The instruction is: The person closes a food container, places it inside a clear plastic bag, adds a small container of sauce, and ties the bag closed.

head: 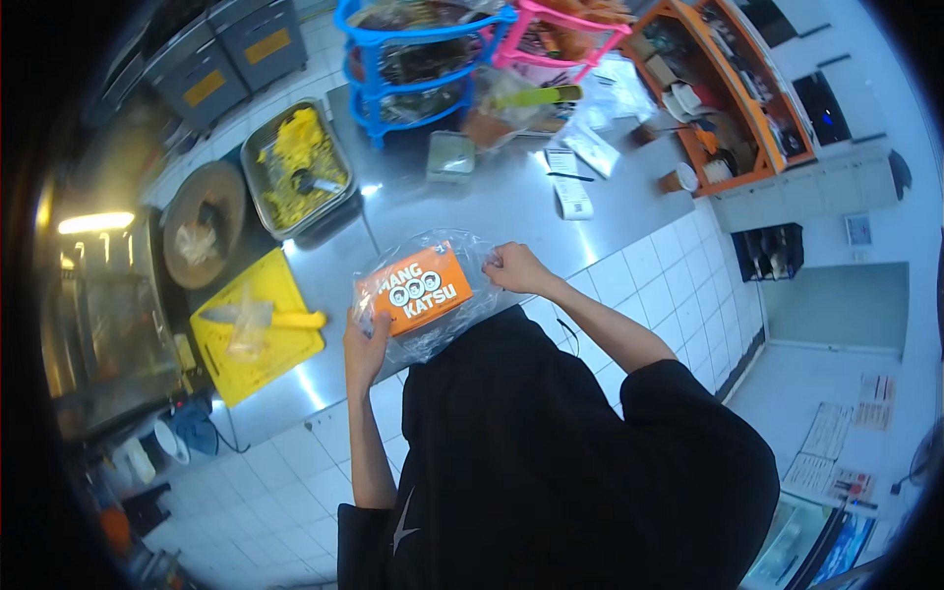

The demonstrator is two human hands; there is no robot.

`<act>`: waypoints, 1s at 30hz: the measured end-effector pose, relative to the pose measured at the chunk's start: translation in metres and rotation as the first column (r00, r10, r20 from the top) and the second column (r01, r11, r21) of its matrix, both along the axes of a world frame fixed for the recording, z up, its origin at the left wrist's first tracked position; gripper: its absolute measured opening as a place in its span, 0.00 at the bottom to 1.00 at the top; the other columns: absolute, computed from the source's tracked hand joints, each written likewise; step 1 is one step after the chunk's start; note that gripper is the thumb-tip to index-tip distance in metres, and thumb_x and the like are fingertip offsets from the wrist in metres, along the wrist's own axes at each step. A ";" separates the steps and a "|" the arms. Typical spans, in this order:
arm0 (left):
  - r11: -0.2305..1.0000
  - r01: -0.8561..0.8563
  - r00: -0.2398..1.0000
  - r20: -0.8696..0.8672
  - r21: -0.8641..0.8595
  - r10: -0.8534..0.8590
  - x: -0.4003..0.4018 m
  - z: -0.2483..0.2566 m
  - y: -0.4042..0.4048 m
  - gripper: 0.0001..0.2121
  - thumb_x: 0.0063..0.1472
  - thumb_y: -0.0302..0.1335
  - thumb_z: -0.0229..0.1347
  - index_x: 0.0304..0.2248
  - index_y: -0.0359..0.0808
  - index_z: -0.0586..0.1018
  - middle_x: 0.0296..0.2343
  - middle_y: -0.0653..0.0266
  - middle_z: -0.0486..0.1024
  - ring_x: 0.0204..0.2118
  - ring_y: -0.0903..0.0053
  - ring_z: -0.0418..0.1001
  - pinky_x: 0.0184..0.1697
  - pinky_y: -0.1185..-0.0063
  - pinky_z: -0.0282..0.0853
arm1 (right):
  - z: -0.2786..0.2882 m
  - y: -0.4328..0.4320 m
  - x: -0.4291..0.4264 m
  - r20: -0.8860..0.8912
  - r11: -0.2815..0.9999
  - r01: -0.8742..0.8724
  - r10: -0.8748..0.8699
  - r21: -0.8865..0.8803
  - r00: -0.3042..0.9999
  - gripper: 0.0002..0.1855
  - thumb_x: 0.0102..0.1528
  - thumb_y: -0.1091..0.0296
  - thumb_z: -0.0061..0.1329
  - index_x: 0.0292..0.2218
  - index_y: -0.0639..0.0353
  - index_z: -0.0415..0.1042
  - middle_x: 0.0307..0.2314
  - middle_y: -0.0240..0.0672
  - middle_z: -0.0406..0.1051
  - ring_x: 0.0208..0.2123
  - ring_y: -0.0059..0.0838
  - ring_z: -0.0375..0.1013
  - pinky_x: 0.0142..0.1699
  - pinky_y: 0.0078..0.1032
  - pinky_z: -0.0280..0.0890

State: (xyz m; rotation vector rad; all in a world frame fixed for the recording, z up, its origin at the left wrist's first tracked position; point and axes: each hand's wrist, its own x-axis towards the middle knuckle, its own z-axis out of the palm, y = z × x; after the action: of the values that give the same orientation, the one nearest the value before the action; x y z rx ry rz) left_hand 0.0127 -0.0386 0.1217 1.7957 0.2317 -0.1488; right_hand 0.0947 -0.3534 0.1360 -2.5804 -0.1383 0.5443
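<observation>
An orange printed food box (424, 289) lies inside a clear plastic bag (472, 313) near the front edge of the steel table (472, 199). At the box's lower left corner, my left hand (366, 345) grips the bag and touches the box, thumb on its face. My right hand (518, 267) is closed on the bag's gathered plastic, just right of the box. To the left, a yellow-handled knife (295, 319) and a small clear plastic bag (251, 332) rest on a yellow cutting board (280, 280).
A steel tray of yellow food (245, 158) and a round wooden board (177, 258) stand at left. Farther back are a blue tiered rack (413, 33), a pink rack (549, 63), a lidded clear container (450, 156), a paper slip with a pen (571, 195) and a cup (680, 178).
</observation>
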 end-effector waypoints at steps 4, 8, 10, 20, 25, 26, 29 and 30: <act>0.995 0.074 0.997 0.007 -0.072 -0.074 0.014 -0.014 -0.039 0.18 0.62 0.29 0.55 0.49 0.29 0.71 0.38 0.54 0.78 0.39 0.72 0.77 0.43 0.74 0.71 | 0.025 -0.035 0.016 0.013 0.925 0.276 -0.289 0.261 0.957 0.15 0.52 0.63 0.47 0.31 0.69 0.76 0.20 0.39 0.73 0.23 0.33 0.73 0.29 0.29 0.66; 0.977 0.209 0.977 -0.046 -0.032 -0.211 0.033 -0.014 -0.057 0.12 0.62 0.30 0.55 0.41 0.30 0.76 0.32 0.58 0.79 0.33 0.77 0.75 0.38 0.75 0.69 | 0.034 -0.088 0.048 -0.153 0.525 0.476 -0.543 0.706 0.825 0.15 0.57 0.63 0.42 0.28 0.65 0.75 0.22 0.35 0.72 0.24 0.25 0.71 0.30 0.26 0.66; 0.963 0.240 0.970 -0.070 0.118 -0.233 0.054 0.026 -0.072 0.11 0.61 0.30 0.56 0.33 0.27 0.78 0.22 0.59 0.76 0.27 0.79 0.72 0.32 0.77 0.67 | 0.041 -0.111 0.071 -0.182 0.348 0.440 -0.575 0.828 0.798 0.15 0.59 0.63 0.41 0.29 0.64 0.74 0.23 0.35 0.71 0.25 0.25 0.71 0.31 0.27 0.66; 0.859 -0.297 0.947 0.014 0.416 0.321 0.059 0.151 -0.137 0.13 0.65 0.29 0.50 0.30 0.25 0.77 0.22 0.60 0.76 0.24 0.80 0.73 0.31 0.78 0.71 | 0.109 -0.167 0.078 0.059 0.366 -0.123 0.182 0.922 0.982 0.14 0.64 0.63 0.41 0.42 0.65 0.73 0.33 0.34 0.74 0.36 0.22 0.72 0.42 0.23 0.67; 0.860 -0.380 0.921 0.050 0.340 0.388 0.052 0.154 -0.149 0.11 0.66 0.29 0.49 0.32 0.28 0.76 0.27 0.62 0.75 0.30 0.81 0.71 0.38 0.77 0.70 | -0.003 -0.256 0.125 -0.063 0.681 0.146 -0.145 0.718 0.987 0.12 0.60 0.67 0.46 0.42 0.64 0.74 0.29 0.34 0.76 0.30 0.23 0.73 0.38 0.26 0.69; 0.923 -0.382 0.923 0.035 -0.040 0.383 0.054 0.147 -0.155 0.10 0.67 0.29 0.49 0.34 0.30 0.75 0.28 0.63 0.74 0.33 0.80 0.70 0.42 0.77 0.68 | -0.034 -0.275 0.127 0.056 0.730 0.213 -0.325 0.649 0.944 0.12 0.58 0.68 0.46 0.42 0.63 0.74 0.27 0.36 0.76 0.28 0.24 0.74 0.37 0.27 0.69; 0.772 -0.198 0.958 0.048 -0.604 0.283 0.059 0.141 -0.169 0.08 0.67 0.28 0.47 0.39 0.31 0.71 0.31 0.65 0.71 0.36 0.76 0.67 0.47 0.74 0.61 | -0.083 -0.322 0.128 0.159 0.840 0.283 -0.393 0.463 0.906 0.11 0.56 0.68 0.47 0.39 0.63 0.74 0.25 0.40 0.76 0.26 0.30 0.75 0.35 0.28 0.69; 0.698 -0.216 0.951 0.015 -0.683 0.309 0.057 0.143 -0.180 0.09 0.66 0.28 0.47 0.40 0.31 0.71 0.32 0.64 0.71 0.36 0.76 0.67 0.46 0.74 0.61 | -0.079 -0.326 0.126 0.100 0.847 0.279 -0.359 0.452 0.928 0.11 0.56 0.68 0.47 0.38 0.63 0.74 0.25 0.41 0.76 0.27 0.33 0.76 0.35 0.29 0.70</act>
State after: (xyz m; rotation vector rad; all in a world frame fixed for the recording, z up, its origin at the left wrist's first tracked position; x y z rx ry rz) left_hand 0.0699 -0.2186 0.2645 1.0145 0.2957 0.0885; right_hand 0.2211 -0.6791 0.0572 -2.1462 0.1048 0.1294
